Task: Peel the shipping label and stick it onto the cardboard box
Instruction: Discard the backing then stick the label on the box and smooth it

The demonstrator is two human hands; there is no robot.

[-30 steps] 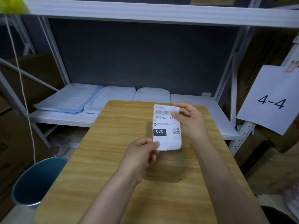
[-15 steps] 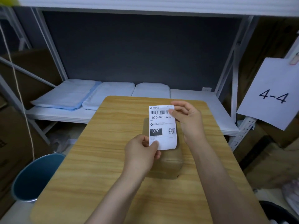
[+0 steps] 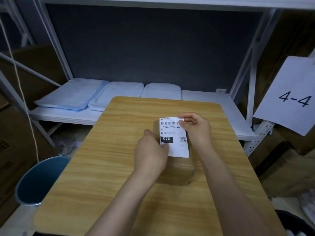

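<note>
A person stood at a wooden table (image 3: 119,150) with both bare hands over a small cardboard box (image 3: 179,172) that sat on the tabletop, a little right of the middle. The shipping label (image 3: 175,133) was held flat above the top of the box, printed side up, showing a barcode, the code 070-070-A80, a black block reading 070 and a small square code. Whether the label already touched the box could not be told from this angle.

The left hand (image 3: 150,154) pinched the label's lower left edge, thumb on top and the other fingers curled under or beside it (most of them hidden behind the hand). The right hand (image 3: 196,128) gripped the upper right corner between thumb and forefinger, the remaining fingers loosely curled.

Behind the table ran a white metal shelf (image 3: 213,106) against a dark panel, with three folded pale blue cloths (image 3: 109,94) lying side by side on it. A blue bin (image 3: 39,181) stood on the floor to the left of the table. A white sheet marked 4-4 (image 3: 293,97) hung on the right, and brown cartons were stacked dimly on both sides.
</note>
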